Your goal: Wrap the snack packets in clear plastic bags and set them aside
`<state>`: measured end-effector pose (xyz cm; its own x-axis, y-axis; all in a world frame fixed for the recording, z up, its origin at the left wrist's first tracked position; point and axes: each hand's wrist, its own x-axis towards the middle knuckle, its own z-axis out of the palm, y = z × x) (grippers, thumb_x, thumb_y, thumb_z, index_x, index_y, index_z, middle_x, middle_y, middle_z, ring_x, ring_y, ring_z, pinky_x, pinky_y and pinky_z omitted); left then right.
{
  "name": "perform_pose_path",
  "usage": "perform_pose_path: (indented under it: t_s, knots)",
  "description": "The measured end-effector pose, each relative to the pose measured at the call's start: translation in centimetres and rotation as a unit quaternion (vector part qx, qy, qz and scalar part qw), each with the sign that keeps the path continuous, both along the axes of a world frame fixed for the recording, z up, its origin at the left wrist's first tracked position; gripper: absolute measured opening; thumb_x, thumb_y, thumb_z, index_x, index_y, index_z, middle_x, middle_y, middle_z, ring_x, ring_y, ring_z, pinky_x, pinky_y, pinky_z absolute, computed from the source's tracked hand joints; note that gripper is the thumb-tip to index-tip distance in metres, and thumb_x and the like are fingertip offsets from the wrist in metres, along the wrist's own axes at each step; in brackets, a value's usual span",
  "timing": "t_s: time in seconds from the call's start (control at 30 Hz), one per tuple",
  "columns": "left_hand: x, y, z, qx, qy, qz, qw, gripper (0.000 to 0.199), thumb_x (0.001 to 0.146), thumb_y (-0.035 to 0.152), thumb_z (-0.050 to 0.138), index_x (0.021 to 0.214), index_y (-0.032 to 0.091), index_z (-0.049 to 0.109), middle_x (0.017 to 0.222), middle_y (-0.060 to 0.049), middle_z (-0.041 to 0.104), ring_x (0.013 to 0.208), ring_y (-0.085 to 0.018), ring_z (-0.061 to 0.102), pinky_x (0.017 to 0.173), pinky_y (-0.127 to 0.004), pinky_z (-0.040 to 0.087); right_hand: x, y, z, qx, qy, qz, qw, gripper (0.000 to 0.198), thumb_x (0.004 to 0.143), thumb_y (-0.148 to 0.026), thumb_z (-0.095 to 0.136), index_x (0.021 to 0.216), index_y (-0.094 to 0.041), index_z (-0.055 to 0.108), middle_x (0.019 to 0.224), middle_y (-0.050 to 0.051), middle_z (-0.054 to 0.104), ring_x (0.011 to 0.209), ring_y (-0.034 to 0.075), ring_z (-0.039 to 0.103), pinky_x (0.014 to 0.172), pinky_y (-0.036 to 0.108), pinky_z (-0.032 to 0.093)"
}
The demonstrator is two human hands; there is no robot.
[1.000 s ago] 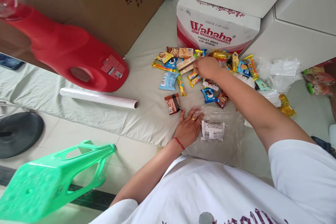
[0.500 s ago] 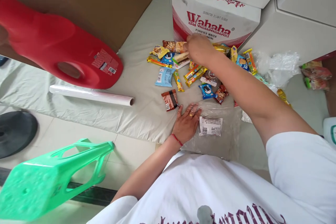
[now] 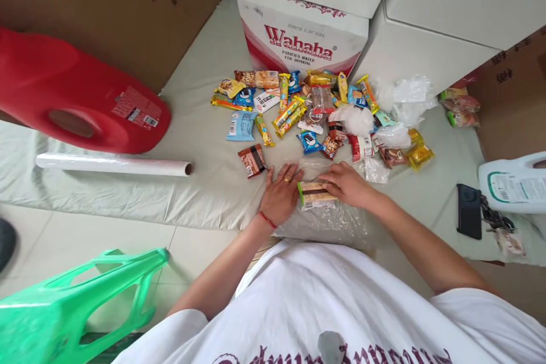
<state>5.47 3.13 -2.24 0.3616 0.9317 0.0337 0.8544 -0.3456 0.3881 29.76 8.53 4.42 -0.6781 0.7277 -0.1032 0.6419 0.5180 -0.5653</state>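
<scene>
My right hand (image 3: pixel 350 185) grips the right end of a snack packet (image 3: pixel 314 191) with a green edge and a clear window showing a pale, layered snack with a dark middle. The packet is over a clear plastic bag (image 3: pixel 336 222) and covers most of a white packet (image 3: pixel 319 205). Beside its left end, my left hand (image 3: pixel 281 196) lies flat with fingers stretched out on the edge of the bag. A brown snack packet (image 3: pixel 252 161) lies just beyond the left fingertips. Farther off is a spread of small wrapped snacks, among them a light blue packet (image 3: pixel 241 126).
Behind the snacks stands a Wahaha water carton (image 3: pixel 302 40). On the left are a red jug (image 3: pixel 85 96), a roll of plastic film (image 3: pixel 115 164) and a green stool (image 3: pixel 85 307). A phone (image 3: pixel 469 211) and a white bottle (image 3: pixel 516 185) lie at right.
My right hand has come back from the pile near the carton, bringing the green-edged snack packet onto the bag over the white packet. My left hand stays on the bag. The view has shifted right.
</scene>
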Motion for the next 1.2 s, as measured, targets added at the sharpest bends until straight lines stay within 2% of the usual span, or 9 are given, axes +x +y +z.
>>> perform_pose_path:
  t_s: [0.2,0.33,0.5,0.6,0.73,0.83,0.93,1.1,1.2]
  knots:
    - [-0.6,1.0,-0.7,-0.035,-0.053,0.041,0.997,0.053,0.1,0.018,0.033,0.15,0.02,0.051,0.163,-0.01,0.045,0.153,-0.024,0.039,0.126,-0.057,0.024,-0.7,-4.8,-0.9,0.097,-0.026,-0.039,0.994,0.051,0.099,-0.057,0.057,0.135,-0.023,0.067,0.119,0.014,0.067,0.106,0.031,0.053,0.09,0.047,0.044]
    - [-1.3,1.4,-0.8,-0.015,-0.11,0.07,0.991,0.048,0.099,0.017,0.034,0.141,0.019,0.059,0.156,-0.01,0.054,0.15,-0.022,0.043,0.123,-0.051,0.036,-0.2,-5.4,-1.2,0.109,-0.005,-0.043,0.993,0.037,0.104,-0.046,0.052,0.126,-0.024,0.072,0.109,0.012,0.07,0.104,0.029,0.052,0.09,0.046,0.041]
    - [-1.4,-0.5,1.5,0.179,-0.139,0.097,0.969,0.039,0.099,0.014,0.041,0.125,0.021,0.069,0.142,-0.01,0.066,0.142,-0.025,0.048,0.115,-0.049,0.043,0.7,-2.6,-3.6,0.052,0.082,-0.043,0.994,0.03,0.103,-0.037,0.056,0.121,-0.023,0.076,0.099,0.01,0.069,0.097,0.024,0.054,0.087,0.038,0.042]
    - [-0.4,-2.1,3.3,0.276,-0.127,0.02,0.952,0.036,0.095,0.016,0.054,0.126,0.025,0.069,0.131,-0.008,0.072,0.127,-0.026,0.058,0.104,-0.046,0.046,0.9,-1.3,-4.0,0.03,0.09,-0.025,0.995,0.03,0.102,-0.04,0.058,0.118,-0.024,0.077,0.096,0.009,0.069,0.094,0.023,0.055,0.088,0.038,0.041]
    - [1.6,-3.2,3.9,0.192,-0.068,-0.142,0.969,0.037,0.097,0.026,0.058,0.133,0.025,0.066,0.132,-0.008,0.072,0.122,-0.026,0.062,0.099,-0.044,0.043,0.9,0.0,-2.9,0.013,0.097,-0.012,0.995,0.033,0.103,-0.043,0.056,0.115,-0.021,0.077,0.097,0.009,0.07,0.093,0.023,0.058,0.088,0.037,0.043]
    - [2.4,-3.2,3.4,0.176,-0.04,-0.145,0.973,0.033,0.099,0.028,0.059,0.13,0.023,0.067,0.134,-0.008,0.071,0.12,-0.026,0.063,0.097,-0.044,0.042,0.4,1.7,-1.6,0.085,0.049,-0.075,0.992,0.041,0.103,-0.044,0.053,0.129,-0.017,0.07,0.116,0.015,0.068,0.108,0.029,0.055,0.096,0.042,0.043]
    - [2.7,-3.1,3.2,0.189,-0.036,-0.137,0.972,0.029,0.099,0.025,0.058,0.126,0.023,0.068,0.132,-0.007,0.073,0.118,-0.024,0.064,0.097,-0.044,0.041,-1.0,3.9,-1.2,0.118,-0.083,-0.091,0.985,0.052,0.098,-0.044,0.062,0.139,-0.013,0.062,0.125,0.02,0.066,0.117,0.036,0.051,0.098,0.046,0.04]
    - [3.1,-3.3,3.6,0.191,-0.022,-0.131,0.973,0.027,0.1,0.023,0.056,0.124,0.021,0.068,0.13,-0.007,0.073,0.117,-0.023,0.063,0.095,-0.043,0.04,-2.5,6.9,-2.0,0.02,-0.138,-0.019,0.99,0.015,0.092,-0.028,0.069,0.101,-0.019,0.076,0.091,0.009,0.071,0.098,0.027,0.058,0.088,0.035,0.04]
    - [3.4,-3.6,3.5,0.187,-0.009,-0.124,0.974,0.028,0.1,0.021,0.055,0.125,0.021,0.068,0.131,-0.008,0.072,0.117,-0.024,0.063,0.092,-0.043,0.041,-2.3,7.4,-1.7,0.034,-0.076,0.025,0.996,0.009,0.09,-0.026,0.071,0.088,-0.019,0.075,0.096,0.009,0.069,0.101,0.026,0.056,0.088,0.033,0.039]
